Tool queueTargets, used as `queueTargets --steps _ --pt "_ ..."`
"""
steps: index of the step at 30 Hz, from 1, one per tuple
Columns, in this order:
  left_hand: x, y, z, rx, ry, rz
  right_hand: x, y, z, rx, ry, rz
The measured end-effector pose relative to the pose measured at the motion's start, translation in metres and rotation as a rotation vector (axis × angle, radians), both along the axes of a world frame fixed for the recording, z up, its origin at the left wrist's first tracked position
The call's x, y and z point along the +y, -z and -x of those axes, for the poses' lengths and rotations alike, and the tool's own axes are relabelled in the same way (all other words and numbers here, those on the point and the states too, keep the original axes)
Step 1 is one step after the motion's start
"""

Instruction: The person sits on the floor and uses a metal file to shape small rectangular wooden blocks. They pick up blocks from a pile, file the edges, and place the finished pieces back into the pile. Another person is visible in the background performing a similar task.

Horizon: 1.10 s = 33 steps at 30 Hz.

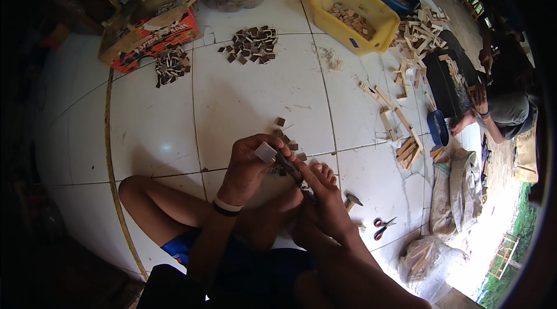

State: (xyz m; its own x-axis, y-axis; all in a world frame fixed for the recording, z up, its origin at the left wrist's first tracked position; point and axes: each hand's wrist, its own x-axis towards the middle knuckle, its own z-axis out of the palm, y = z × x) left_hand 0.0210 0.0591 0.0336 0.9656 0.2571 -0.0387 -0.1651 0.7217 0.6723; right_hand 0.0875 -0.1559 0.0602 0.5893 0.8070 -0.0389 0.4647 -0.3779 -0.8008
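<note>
My left hand is closed around a small pale square piece, its flat face turned up. My right hand grips a dark narrow tool whose far end reaches my left fingertips. What kind of tool it is, I cannot make out, as the fingers hide part of it. Just beyond the hands, several small brown square pieces lie on the tiles, some of them covered by my fingers. To the right of my right hand rest a hammer and a pair of scissors.
Two heaps of dark square pieces lie ahead on the tiled floor. A printed red carton stands far left, a yellow tub far right. Wood offcuts, sacks and a seated person are along the right.
</note>
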Motion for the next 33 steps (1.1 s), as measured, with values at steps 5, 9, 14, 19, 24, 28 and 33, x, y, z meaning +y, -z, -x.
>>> queueTargets --steps 5,9,14,19,24,28,33 --pt "0.007 -0.007 0.012 0.006 -0.023 -0.118 -0.005 -0.003 0.001 0.103 0.000 0.002" --pt "0.023 0.005 0.010 -0.039 -0.002 -0.263 -0.006 -0.006 -0.001 0.178 -0.044 0.051" --pt "0.016 0.021 0.011 0.008 -0.036 -0.009 -0.008 0.001 -0.001 0.252 -0.014 0.080" --pt "-0.021 0.031 0.001 0.062 -0.066 0.142 -0.009 0.011 0.006 0.502 0.123 -0.062" --pt "-0.045 0.037 -0.008 0.003 -0.119 0.258 -0.018 0.017 0.007 0.690 0.188 -0.067" --pt "-0.050 0.035 -0.009 0.059 -0.128 0.274 -0.024 0.024 0.011 0.751 0.213 -0.090" --pt "-0.051 0.032 -0.009 0.081 -0.166 0.288 -0.030 0.028 0.013 0.640 0.150 -0.073"
